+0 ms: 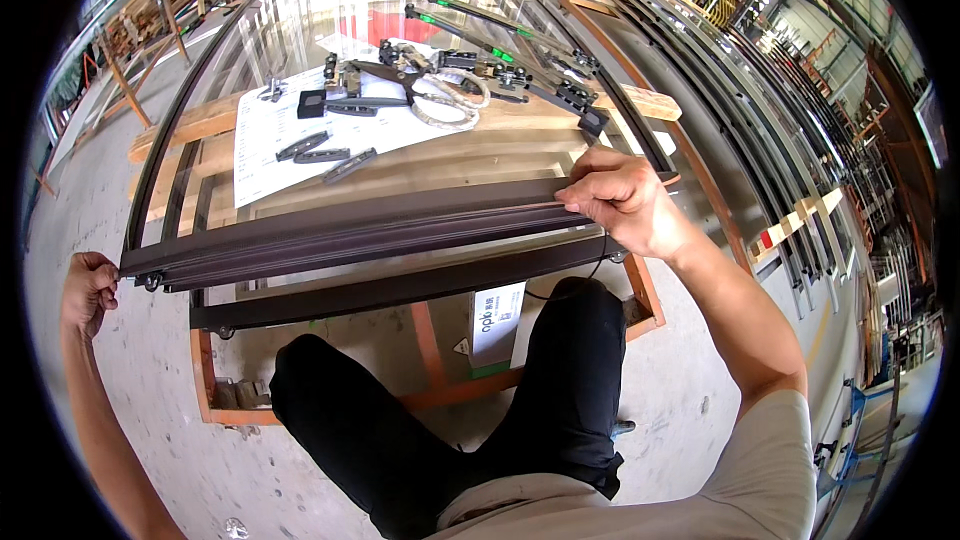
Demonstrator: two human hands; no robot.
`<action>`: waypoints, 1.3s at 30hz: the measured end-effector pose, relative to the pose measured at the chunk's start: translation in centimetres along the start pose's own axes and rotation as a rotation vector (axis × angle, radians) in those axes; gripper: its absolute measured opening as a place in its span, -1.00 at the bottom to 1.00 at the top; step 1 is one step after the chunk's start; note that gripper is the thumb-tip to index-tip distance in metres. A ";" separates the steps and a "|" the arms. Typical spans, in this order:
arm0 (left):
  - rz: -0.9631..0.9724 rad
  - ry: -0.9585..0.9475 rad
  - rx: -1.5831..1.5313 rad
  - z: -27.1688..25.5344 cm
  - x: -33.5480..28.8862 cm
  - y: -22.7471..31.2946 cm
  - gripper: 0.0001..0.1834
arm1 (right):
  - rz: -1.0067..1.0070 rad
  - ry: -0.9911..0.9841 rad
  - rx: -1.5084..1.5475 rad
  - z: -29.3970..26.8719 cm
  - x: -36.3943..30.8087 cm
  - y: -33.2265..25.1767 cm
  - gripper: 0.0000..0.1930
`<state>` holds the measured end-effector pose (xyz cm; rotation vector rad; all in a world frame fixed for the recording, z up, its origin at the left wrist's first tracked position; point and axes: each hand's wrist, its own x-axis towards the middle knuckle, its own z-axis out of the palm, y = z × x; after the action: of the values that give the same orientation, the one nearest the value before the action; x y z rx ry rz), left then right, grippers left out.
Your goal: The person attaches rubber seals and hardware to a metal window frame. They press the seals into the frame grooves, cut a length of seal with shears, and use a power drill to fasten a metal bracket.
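Observation:
A dark brown metal-framed glass panel (pixel 350 228) lies in front of me, its grooved near rail running left to right. My left hand (pixel 92 292) is closed in a pinch at the rail's left end; whatever is between its fingers is too small to make out. Near the rail's right end, my right hand (pixel 622 198) pinches a thin black cord (pixel 603 252), which hangs below it and curls towards my knee. Small rollers (pixel 152 282) stick out under the frame's corner. A second dark rail (pixel 400 290) lies lower and nearer to me.
On the glass are scissors (pixel 445 108), black handle-like fittings (pixel 322 154), a white paper sheet (pixel 262 145) and rods with green marks (pixel 470 37). Wooden bars (pixel 650 102) and an orange stand (pixel 430 340) are underneath. A white box (pixel 496 325) stands beneath. Long profiles (pixel 760 140) are stacked right.

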<state>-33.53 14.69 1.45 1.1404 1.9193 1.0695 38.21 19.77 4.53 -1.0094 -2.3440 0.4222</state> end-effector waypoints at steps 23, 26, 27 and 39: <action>-0.004 0.024 0.029 -0.1 -0.3 0.6 -0.90 | -0.105 0.003 -0.471 -3.5 -2.5 1.1 -0.82; -0.006 0.013 0.015 0.3 0.2 0.2 -0.90 | -0.045 -0.051 -0.494 -5.5 -3.5 2.1 -0.86; -0.004 0.013 0.035 -0.8 0.6 -0.4 -0.90 | -0.030 -0.069 -0.492 -6.0 -3.8 2.5 -0.87; -0.025 -0.009 0.094 -2.2 2.1 -1.9 -0.82 | 0.095 -0.074 -0.503 -10.8 -7.9 7.5 -0.89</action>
<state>-36.94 15.39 0.52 1.1672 1.9902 0.9684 53.37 19.72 6.72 -1.3522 -2.5367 -0.1119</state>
